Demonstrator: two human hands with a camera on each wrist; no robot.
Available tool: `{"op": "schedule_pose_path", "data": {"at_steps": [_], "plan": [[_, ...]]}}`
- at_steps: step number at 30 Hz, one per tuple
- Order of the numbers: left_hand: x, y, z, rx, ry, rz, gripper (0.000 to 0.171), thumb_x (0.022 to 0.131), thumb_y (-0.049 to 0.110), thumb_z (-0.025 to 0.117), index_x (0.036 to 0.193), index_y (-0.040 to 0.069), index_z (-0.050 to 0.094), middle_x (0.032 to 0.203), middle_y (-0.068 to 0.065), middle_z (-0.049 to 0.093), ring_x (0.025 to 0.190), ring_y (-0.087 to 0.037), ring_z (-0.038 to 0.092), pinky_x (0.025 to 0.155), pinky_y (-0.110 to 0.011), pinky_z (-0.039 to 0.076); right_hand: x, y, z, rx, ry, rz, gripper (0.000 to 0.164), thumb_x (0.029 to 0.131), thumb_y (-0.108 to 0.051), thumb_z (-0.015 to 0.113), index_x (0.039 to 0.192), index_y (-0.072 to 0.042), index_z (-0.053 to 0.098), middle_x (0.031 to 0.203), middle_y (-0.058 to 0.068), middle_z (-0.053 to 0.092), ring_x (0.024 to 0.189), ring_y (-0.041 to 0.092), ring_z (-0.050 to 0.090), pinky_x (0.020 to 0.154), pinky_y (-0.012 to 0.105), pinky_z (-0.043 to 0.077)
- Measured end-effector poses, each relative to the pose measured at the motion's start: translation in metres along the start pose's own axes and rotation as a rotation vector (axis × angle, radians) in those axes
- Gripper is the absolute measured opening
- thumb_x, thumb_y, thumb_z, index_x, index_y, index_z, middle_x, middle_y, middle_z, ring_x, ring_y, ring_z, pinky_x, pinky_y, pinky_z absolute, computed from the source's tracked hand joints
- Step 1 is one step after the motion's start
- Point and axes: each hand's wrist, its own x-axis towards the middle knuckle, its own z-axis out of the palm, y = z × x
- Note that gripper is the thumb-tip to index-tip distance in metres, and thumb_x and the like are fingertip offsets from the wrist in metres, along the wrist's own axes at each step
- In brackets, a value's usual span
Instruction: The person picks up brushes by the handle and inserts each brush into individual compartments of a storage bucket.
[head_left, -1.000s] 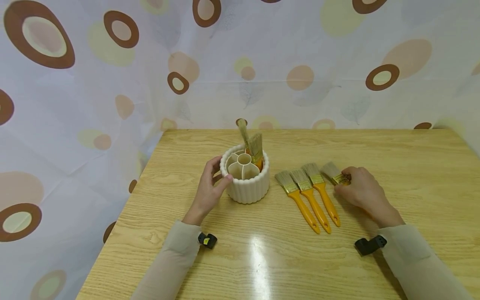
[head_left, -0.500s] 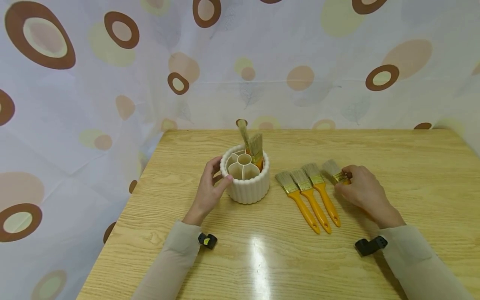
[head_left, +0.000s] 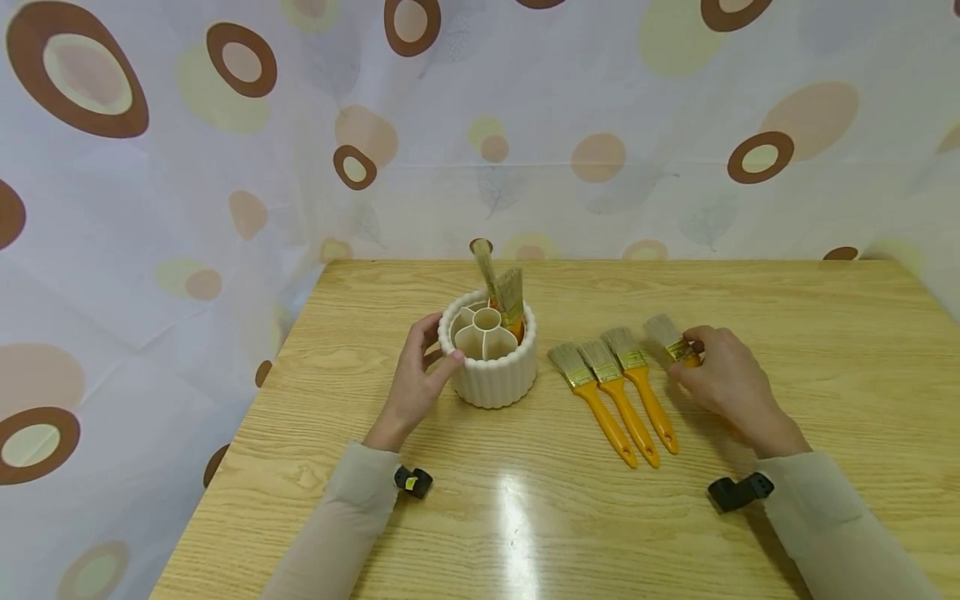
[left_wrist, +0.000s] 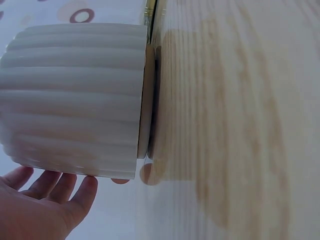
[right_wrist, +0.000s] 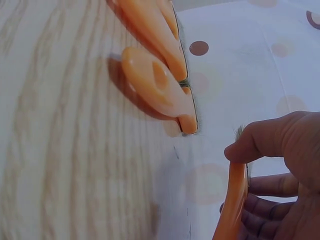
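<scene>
A white ribbed round brush holder (head_left: 493, 383) with petal-shaped compartments stands on the table. My left hand (head_left: 411, 379) holds it from the left, thumb at the front rim and fingers round the side; the left wrist view shows fingertips against the ribbed wall (left_wrist: 75, 100). Bristles up, one paintbrush (head_left: 511, 298) and a narrower-looking paintbrush (head_left: 484, 262) stand in its rear right part. On the right, my right hand (head_left: 727, 383) pinches another paintbrush near its metal band, bristles (head_left: 662, 332) pointing away. Its orange handle (right_wrist: 231, 200) runs under the palm, mostly hidden in the head view.
Three orange-handled paintbrushes lie side by side between the holder and my right hand, the nearest to the hand being this paintbrush (head_left: 654, 404). The wooden table (head_left: 450, 517) ends at a patterned cloth (head_left: 525, 200) behind and on the left.
The paintbrush in my right hand has risen slightly, its bristles shifting a little away from me. The left hand and the holder stay put.
</scene>
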Motion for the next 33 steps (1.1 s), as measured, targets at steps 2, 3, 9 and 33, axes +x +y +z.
{"op": "schedule_pose_path", "data": {"at_steps": [2, 3, 9, 33], "plan": [[0.001, -0.009, 0.0, -0.001, 0.005, 0.002, 0.058, 0.093, 0.006, 0.057, 0.143, -0.004, 0.029, 0.142, -0.024, 0.036, 0.131, -0.041, 0.035, 0.105, -0.054, 0.033, 0.0, -0.001, -0.001, 0.002, 0.001, -0.001, 0.057, 0.084, -0.019, 0.062, 0.129, 0.013, 0.046, 0.116, 0.031, 0.05, 0.096, 0.042, 0.052, 0.073, 0.053, 0.045], [0.002, -0.014, -0.001, -0.002, 0.007, 0.002, 0.058, 0.093, 0.007, 0.057, 0.143, -0.002, 0.029, 0.142, -0.022, 0.037, 0.131, -0.04, 0.035, 0.105, -0.053, 0.033, -0.001, -0.002, -0.001, 0.002, 0.002, -0.002, 0.058, 0.085, -0.019, 0.062, 0.129, 0.014, 0.046, 0.115, 0.031, 0.05, 0.096, 0.041, 0.052, 0.073, 0.053, 0.045], [0.003, -0.029, 0.0, 0.005, 0.027, 0.016, 0.058, 0.093, 0.016, 0.059, 0.143, 0.007, 0.032, 0.141, -0.012, 0.039, 0.13, -0.033, 0.038, 0.104, -0.05, 0.035, -0.003, -0.005, -0.002, 0.013, 0.016, 0.002, 0.058, 0.085, -0.021, 0.065, 0.129, 0.013, 0.047, 0.114, 0.028, 0.05, 0.093, 0.039, 0.052, 0.07, 0.049, 0.046], [0.002, -0.011, -0.001, -0.021, 0.008, 0.012, 0.056, 0.095, 0.007, 0.055, 0.143, -0.003, 0.029, 0.141, -0.023, 0.037, 0.13, -0.043, 0.035, 0.104, -0.054, 0.033, -0.006, -0.014, -0.007, 0.033, 0.074, 0.006, 0.058, 0.087, -0.023, 0.064, 0.132, 0.009, 0.045, 0.116, 0.026, 0.049, 0.093, 0.038, 0.052, 0.069, 0.047, 0.045]]}}
